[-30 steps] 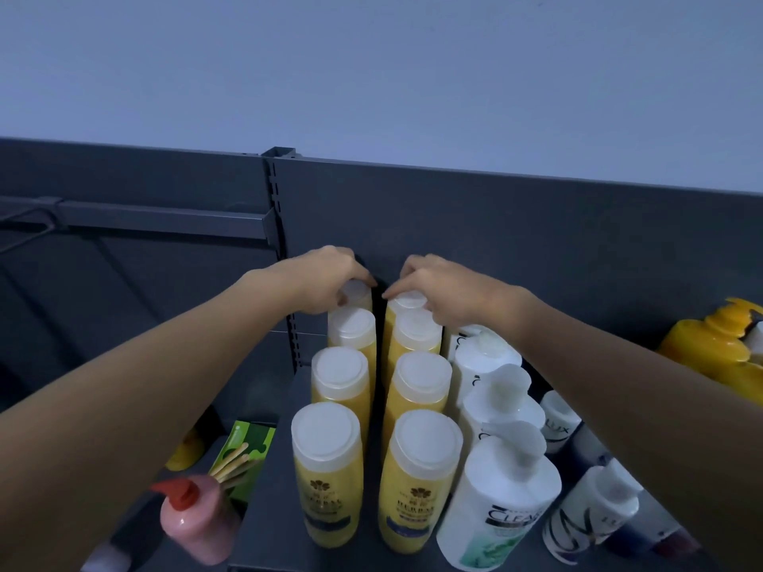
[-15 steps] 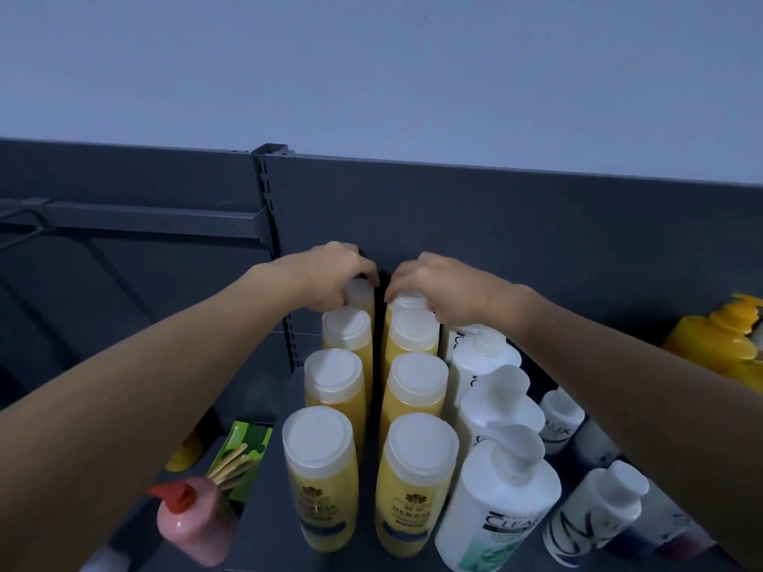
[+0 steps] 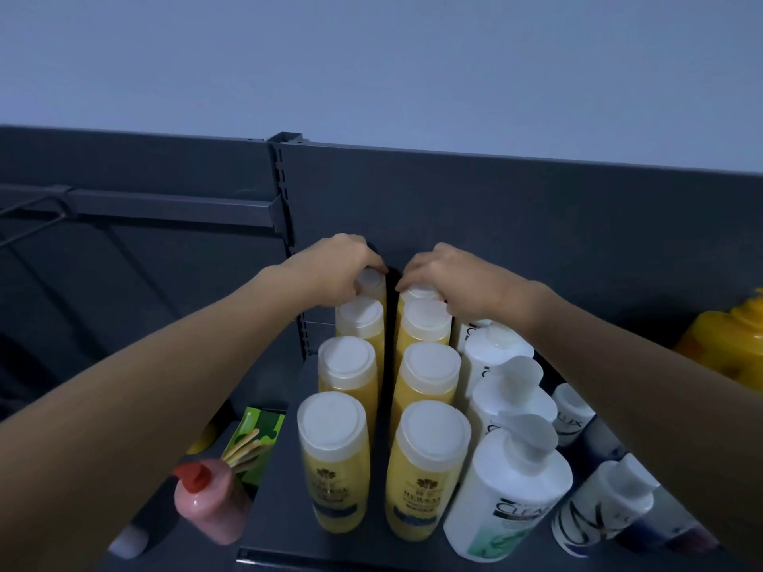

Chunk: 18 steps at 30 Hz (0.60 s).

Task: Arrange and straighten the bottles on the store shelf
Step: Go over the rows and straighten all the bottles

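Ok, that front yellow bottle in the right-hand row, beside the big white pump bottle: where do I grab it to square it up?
Probably by its white cap, from above and in front. The front yellow bottle stands upright, with the white pump bottle close on its right and the next yellow bottle right behind, so its sides are crowded; cap and front face are free.

Two rows of yellow plastic bottles with flat white caps (image 3: 425,468), four deep, upright on dark grey metal shelf (image 3: 280,509), narrow gap between rows. Person's left hand (image 3: 344,270) curls over cap of rearmost bottle in left row (image 3: 370,282); right hand (image 3: 450,278) curls over cap of rearmost bottle in right row (image 3: 419,291). Both hands near grey back panel (image 3: 536,225). White pump bottles (image 3: 508,489) lined just right of yellow rows. Pink bottle with red cap (image 3: 210,505) and green carton (image 3: 258,431) at lower left, off shelf's left edge.
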Tool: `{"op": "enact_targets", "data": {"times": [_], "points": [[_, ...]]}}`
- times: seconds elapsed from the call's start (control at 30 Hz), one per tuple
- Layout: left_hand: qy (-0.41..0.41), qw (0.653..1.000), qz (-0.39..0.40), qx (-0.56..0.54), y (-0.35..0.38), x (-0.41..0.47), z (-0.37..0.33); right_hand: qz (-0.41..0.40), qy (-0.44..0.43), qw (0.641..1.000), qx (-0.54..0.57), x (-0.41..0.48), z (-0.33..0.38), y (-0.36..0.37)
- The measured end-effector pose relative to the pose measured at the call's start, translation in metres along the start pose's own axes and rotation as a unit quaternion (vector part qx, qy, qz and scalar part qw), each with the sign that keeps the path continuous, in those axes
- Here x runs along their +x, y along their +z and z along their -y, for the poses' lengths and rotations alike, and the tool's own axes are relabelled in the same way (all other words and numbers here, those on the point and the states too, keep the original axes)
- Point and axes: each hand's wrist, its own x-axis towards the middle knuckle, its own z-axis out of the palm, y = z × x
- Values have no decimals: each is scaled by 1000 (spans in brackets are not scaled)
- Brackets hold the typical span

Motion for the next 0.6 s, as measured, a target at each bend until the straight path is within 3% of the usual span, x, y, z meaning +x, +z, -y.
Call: {"op": "enact_targets", "data": {"times": [0.2, 0.43, 0.6], "points": [[22, 997, -67, -18, -22, -17, -29, -42, 40, 997, 46, -28, -1, -28], [115, 987, -37, -103, -42, -56, -115, -31, 143, 985, 96, -117, 8, -60], [159, 979, -6, -127, -38, -88, -173, 26, 173, 969, 177, -164, 25, -57]]}}
